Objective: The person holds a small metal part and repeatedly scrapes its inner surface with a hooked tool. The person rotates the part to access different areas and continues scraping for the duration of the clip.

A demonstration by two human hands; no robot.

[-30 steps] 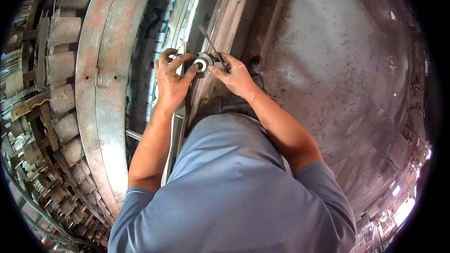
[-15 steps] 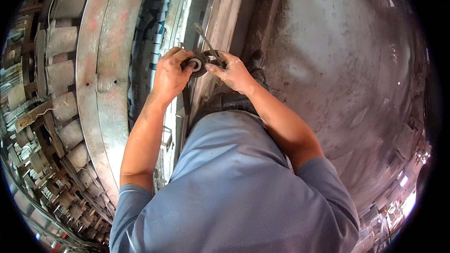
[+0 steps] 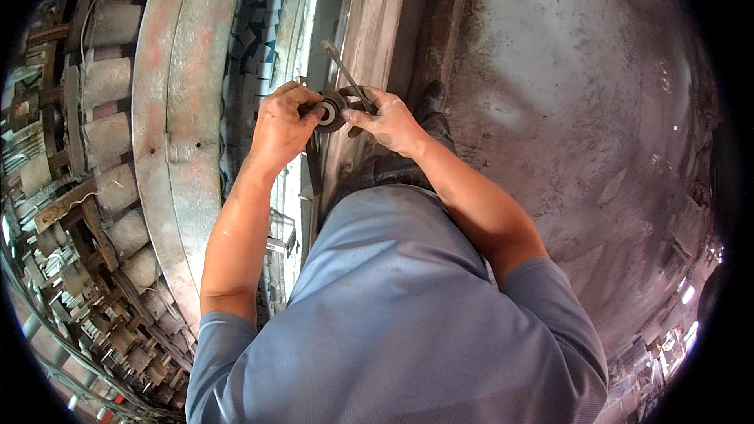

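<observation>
My left hand (image 3: 284,129) pinches a dark round part (image 3: 338,104) with a pale inner ring, resembling a bearing or roller, its thumb lying over the ring. Close on the right side of this part, my right hand (image 3: 393,127) is closed around a thin metal rod (image 3: 345,71) with a wider, flattened tip that points away and to the left. My right fingertips reach the edge of the round part; whether they press on it, I cannot tell. Both hands are held over a long metal rail (image 3: 377,23).
A long, curved metal beam (image 3: 181,102) runs along the left, with rows of stacked blocks (image 3: 106,78) beyond it. Dirty grey floor (image 3: 565,110) spreads to the right. My dark shoe (image 3: 432,98) stands beside the rail; a small metal bracket (image 3: 281,232) sits below my left hand.
The view has shifted slightly. Both hands keep their grips, and the rod's tip sits a little farther left.
</observation>
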